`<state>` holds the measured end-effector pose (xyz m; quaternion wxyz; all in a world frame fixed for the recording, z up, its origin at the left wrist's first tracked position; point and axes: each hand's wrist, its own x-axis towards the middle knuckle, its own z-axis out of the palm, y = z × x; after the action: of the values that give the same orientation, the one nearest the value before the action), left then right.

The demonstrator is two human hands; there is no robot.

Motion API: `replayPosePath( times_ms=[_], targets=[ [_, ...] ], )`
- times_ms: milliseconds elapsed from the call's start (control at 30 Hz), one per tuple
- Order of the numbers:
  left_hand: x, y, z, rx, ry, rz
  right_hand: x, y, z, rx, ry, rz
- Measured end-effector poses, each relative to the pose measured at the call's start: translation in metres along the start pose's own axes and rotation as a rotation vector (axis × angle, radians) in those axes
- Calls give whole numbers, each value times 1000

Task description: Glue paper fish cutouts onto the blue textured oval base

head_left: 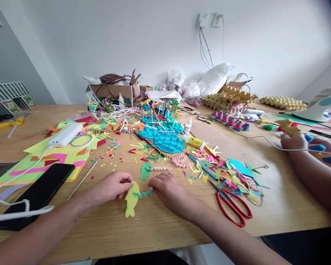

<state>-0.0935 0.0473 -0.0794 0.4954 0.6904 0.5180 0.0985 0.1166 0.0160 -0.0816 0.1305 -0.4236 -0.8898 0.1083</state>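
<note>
A yellow paper fish [131, 200] hangs just above the table's near part, its upper edge pinched in my left hand [114, 187]. Across the fish runs a curly turquoise paper strip [145, 194], and my right hand [172, 191] has its fingers closed on the strip's right end. Just beyond my hands lies a green paper cutout [145, 171] with a twisted pale pink strip [160, 168] stretching right from it. More pink twisted strips [180, 160] rest farther back. Red-handled scissors [233, 206] lie to the right of my right hand.
A black phone [34, 197] and a white power bank [65, 134] on coloured paper lie left. Paper scraps [237, 176], a glue stick [194, 141] and blue scalloped paper [168, 141] spread ahead. At right, another person's hand [294, 140] holds egg-carton pieces; a white cable [264, 138] crosses there.
</note>
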Motion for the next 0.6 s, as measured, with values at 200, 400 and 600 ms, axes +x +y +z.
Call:
replayPosePath(
  times_ms=[200,400,600],
  targets=[
    [-17,-23,-27,24,85,-82,37,-24,16,5,-55,18],
    [-21,-43,-47,22,200,-112,66,-38,19,-11,-119,85],
    [-30,-54,-68,112,383,-43,87,-49,23,-42,-142,82]
  ],
)
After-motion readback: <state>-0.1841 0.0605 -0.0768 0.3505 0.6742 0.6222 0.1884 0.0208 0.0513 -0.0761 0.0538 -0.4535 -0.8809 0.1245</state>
